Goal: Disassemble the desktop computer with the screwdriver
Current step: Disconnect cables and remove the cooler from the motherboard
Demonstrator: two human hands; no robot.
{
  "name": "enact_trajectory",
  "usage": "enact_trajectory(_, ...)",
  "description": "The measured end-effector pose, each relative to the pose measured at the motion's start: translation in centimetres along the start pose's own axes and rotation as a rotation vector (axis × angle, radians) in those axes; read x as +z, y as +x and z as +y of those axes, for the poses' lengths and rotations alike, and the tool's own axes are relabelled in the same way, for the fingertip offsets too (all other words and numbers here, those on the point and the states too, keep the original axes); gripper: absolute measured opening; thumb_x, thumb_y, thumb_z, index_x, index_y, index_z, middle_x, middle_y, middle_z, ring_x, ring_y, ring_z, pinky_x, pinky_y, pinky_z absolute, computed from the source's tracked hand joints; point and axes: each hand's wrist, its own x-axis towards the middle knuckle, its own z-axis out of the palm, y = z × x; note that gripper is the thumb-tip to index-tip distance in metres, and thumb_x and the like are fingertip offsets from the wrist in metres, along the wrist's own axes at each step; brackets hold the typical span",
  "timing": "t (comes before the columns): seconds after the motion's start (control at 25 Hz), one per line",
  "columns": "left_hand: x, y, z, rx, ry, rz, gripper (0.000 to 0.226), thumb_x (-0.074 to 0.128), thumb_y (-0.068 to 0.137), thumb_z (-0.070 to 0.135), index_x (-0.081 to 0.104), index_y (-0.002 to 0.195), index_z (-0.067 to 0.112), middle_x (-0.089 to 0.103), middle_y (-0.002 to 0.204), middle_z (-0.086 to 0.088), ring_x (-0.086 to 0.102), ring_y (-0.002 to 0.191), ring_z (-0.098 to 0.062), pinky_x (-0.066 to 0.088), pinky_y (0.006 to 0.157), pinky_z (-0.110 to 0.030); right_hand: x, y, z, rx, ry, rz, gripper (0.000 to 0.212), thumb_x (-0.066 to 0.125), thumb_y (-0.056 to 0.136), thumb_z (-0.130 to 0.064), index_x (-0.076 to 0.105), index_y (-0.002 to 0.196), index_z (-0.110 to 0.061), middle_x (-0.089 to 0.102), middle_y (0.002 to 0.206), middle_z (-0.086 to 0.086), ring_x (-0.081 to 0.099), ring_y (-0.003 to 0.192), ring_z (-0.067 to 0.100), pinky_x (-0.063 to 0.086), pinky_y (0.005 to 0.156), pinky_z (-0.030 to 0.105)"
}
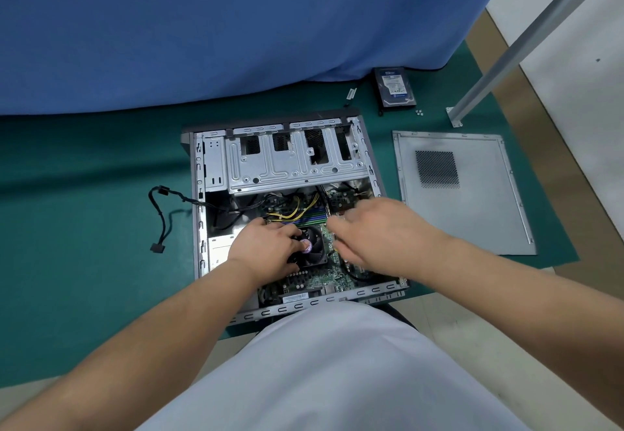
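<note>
An open grey metal desktop computer case (287, 194) lay on its side in the middle of a green mat (84, 211), its circuit board exposed. Both hands reached inside it. The left hand (266, 245) rested with curled fingers on the black round cooling fan (312, 245). The right hand (378, 228) hovered just beside the fan, blurred, so its grasp could not be told. No screwdriver was discernible. The removed grey side panel (472, 201) lay near the mat's right edge. A black hard drive (394, 87) and small silver screws (419, 112) sat toward the far right corner. A black cable (162, 218) trailed left of the case.
</note>
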Motion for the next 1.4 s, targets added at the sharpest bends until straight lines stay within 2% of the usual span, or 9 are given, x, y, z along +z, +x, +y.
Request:
enact_trajectory(0.12, -0.1, 0.0, 0.0, 0.002, 0.002, 0.004, 0.055, 0.051, 0.093, 0.068, 0.05, 0.144, 0.048, 0.049, 0.148, 0.015, 0.053, 0.133, -0.015, 0.041, 0.096, -0.04, -0.4, -0.1, 0.3, -0.125, 0.051, -0.007, 0.025, 0.044, 0.096, -0.039, 0.055, 0.108, -0.02, 0.061, 0.09, 0.0, 0.053, 0.092, 0.026, 0.042, 0.081, 0.041)
enact_trajectory(0.32, -0.1, 0.1, 0.1, -0.001, 0.004, 0.008, 0.056, 0.05, 0.094, 0.067, 0.047, 0.147, 0.048, 0.047, 0.15, 0.015, 0.051, 0.135, -0.015, 0.041, 0.1, -0.04, 0.3, 0.4, -0.6, 0.328, -0.037, 0.04, 0.055, 0.015, 0.101, -0.068, 0.046, 0.101, -0.022, 0.05, 0.059, -0.003, 0.063, 0.06, 0.027, 0.035, 0.052, 0.028)
enact_trajectory(0.48, -0.2, 0.0, 0.1, 0.003, -0.002, 0.015, 0.054, 0.051, 0.093, 0.068, 0.05, 0.144, 0.049, 0.048, 0.147, 0.015, 0.052, 0.133, -0.015, 0.041, 0.097, -0.039, 0.0, 0.1, 0.1, -0.141, 0.087, -0.018, 0.034, 0.04, 0.102, -0.047, 0.051, 0.121, -0.022, 0.06, 0.098, -0.001, 0.058, 0.09, 0.023, 0.047, 0.075, 0.039)
enact_trajectory(0.56, -0.2, -0.1, 0.1, 0.005, -0.008, 0.02, 0.054, 0.051, 0.093, 0.067, 0.051, 0.143, 0.048, 0.048, 0.147, 0.016, 0.052, 0.133, -0.015, 0.041, 0.097, -0.039, -0.2, 0.0, 0.0, -0.179, 0.114, -0.023, 0.031, 0.046, 0.098, -0.045, 0.054, 0.117, -0.022, 0.056, 0.102, 0.0, 0.053, 0.093, 0.023, 0.043, 0.078, 0.039)
enact_trajectory(0.72, -0.3, 0.0, 0.0, 0.0, 0.0, 0.017, 0.053, 0.052, 0.093, 0.067, 0.051, 0.143, 0.048, 0.05, 0.144, 0.015, 0.053, 0.132, -0.015, 0.041, 0.096, -0.04, 0.2, 0.2, -1.3, 0.257, 0.003, 0.08, 0.057, 0.023, 0.099, -0.071, 0.053, 0.094, -0.022, 0.06, 0.062, 0.0, 0.064, 0.06, 0.027, 0.034, 0.051, 0.028)
enact_trajectory(0.8, -0.2, 0.0, 0.0, -0.001, 0.0, 0.014, 0.054, 0.052, 0.093, 0.067, 0.05, 0.144, 0.048, 0.051, 0.144, 0.015, 0.053, 0.132, -0.015, 0.041, 0.096, -0.04, 0.3, 0.2, -1.2, 0.317, -0.046, 0.118, 0.053, 0.027, 0.102, -0.066, 0.054, 0.092, -0.022, 0.06, 0.056, 0.0, 0.064, 0.053, 0.027, 0.029, 0.049, 0.025)
enact_trajectory(1.0, -0.2, -0.1, 0.1, 0.006, -0.001, 0.012, 0.053, 0.052, 0.092, 0.067, 0.051, 0.143, 0.049, 0.051, 0.144, 0.015, 0.054, 0.131, -0.015, 0.041, 0.094, -0.039, -0.6, 0.3, -0.1, -0.159, 0.041, -0.004, 0.031, 0.042, 0.093, -0.042, 0.056, 0.11, -0.02, 0.063, 0.088, 0.0, 0.058, 0.085, 0.026, 0.046, 0.072, 0.039)
enact_trajectory(1.24, -0.1, -0.1, 0.1, 0.003, 0.009, 0.003, 0.054, 0.051, 0.092, 0.066, 0.05, 0.143, 0.049, 0.052, 0.143, 0.014, 0.055, 0.129, -0.016, 0.041, 0.092, -0.039, -0.1, 0.5, -0.4, 0.333, -0.081, 0.033, 0.053, 0.016, 0.103, -0.063, 0.048, 0.103, -0.021, 0.045, 0.053, -0.003, 0.06, 0.056, 0.027, 0.024, 0.047, 0.026)
enact_trajectory(1.4, -0.1, 0.0, 0.0, -0.005, 0.007, -0.001, 0.053, 0.051, 0.092, 0.066, 0.052, 0.142, 0.048, 0.053, 0.141, 0.014, 0.055, 0.128, -0.016, 0.042, 0.094, -0.039, -0.1, -0.1, 0.2, -0.095, 0.044, 0.042, 0.027, 0.037, 0.1, -0.038, 0.054, 0.106, -0.018, 0.06, 0.086, 0.003, 0.058, 0.081, 0.027, 0.048, 0.07, 0.04)
